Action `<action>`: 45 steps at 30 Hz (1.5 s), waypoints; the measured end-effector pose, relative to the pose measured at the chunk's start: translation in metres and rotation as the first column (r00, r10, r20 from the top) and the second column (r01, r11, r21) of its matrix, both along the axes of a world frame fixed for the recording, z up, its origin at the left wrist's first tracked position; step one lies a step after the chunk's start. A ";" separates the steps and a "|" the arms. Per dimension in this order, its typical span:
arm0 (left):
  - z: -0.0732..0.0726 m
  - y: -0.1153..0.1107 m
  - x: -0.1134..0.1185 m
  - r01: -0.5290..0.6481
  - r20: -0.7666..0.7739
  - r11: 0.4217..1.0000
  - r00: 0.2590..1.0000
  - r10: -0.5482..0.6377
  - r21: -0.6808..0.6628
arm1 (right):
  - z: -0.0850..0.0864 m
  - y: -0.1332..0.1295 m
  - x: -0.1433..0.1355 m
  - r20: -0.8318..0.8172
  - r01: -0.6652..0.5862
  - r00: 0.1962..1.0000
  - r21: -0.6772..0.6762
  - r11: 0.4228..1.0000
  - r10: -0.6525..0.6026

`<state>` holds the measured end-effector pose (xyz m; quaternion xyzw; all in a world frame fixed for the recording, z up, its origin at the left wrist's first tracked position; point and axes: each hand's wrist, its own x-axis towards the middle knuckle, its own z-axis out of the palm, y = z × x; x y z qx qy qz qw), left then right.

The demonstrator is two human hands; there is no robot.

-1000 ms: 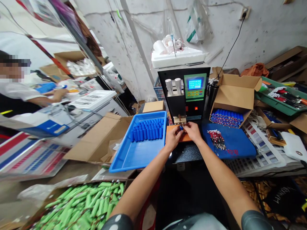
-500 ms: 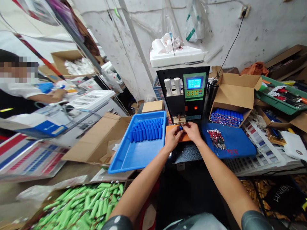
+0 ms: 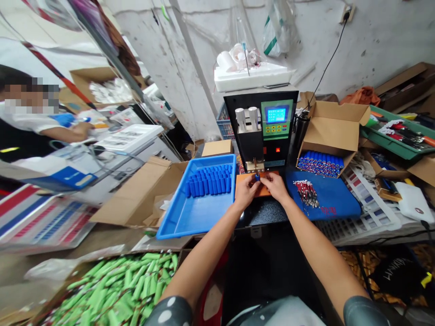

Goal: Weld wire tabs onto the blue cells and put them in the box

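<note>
A small blue cylinder [image 3: 257, 177] stands between my fingertips, just under the copper-coloured pins [image 3: 256, 164] of a black machine [image 3: 247, 147] with a lit blue screen. My left hand [image 3: 246, 190] pinches it from the left, and my right hand [image 3: 273, 185] closes on it from the right. Both hands are over an orange block [image 3: 263, 192]. Left of them, a blue tray [image 3: 190, 222] holds rows of blue cylinders [image 3: 210, 182]. On a blue mat [image 3: 343, 199] to the right lie red and black wires [image 3: 306, 194] with white ends.
An open cardboard box [image 3: 336, 124] holds blue cylinders, behind the mat. Green wrapped packs [image 3: 125, 290] fill a box at the lower left. A green bin [image 3: 390, 145] stands at the far right. Another person [image 3: 23, 122] works at the far left.
The view has shifted slightly. More of the blue cylinder shows between my fingertips, and a little more gap shows between it and the machine's pins. Both hands keep their hold.
</note>
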<state>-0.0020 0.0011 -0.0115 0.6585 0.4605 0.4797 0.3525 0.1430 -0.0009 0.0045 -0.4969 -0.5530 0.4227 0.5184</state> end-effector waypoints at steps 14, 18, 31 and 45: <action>0.013 -0.028 -0.024 -0.039 -0.314 0.997 0.948 0.059 0.069 | -0.005 0.000 0.000 0.011 0.042 0.999 0.013 0.999 -0.042; 0.009 -0.029 -0.020 -0.022 -0.377 0.992 0.924 0.066 0.121 | -0.006 0.001 -0.001 -0.009 0.062 0.998 0.006 0.998 -0.062; 0.021 -0.017 -0.013 0.085 -0.452 0.978 0.892 0.011 0.193 | -0.003 -0.002 0.010 -0.013 -0.171 0.985 0.041 0.984 0.171; 0.008 -0.016 -0.013 0.210 -0.414 0.968 0.900 -0.137 0.135 | 0.011 -0.008 0.021 -0.339 -0.238 0.923 -0.136 0.962 0.181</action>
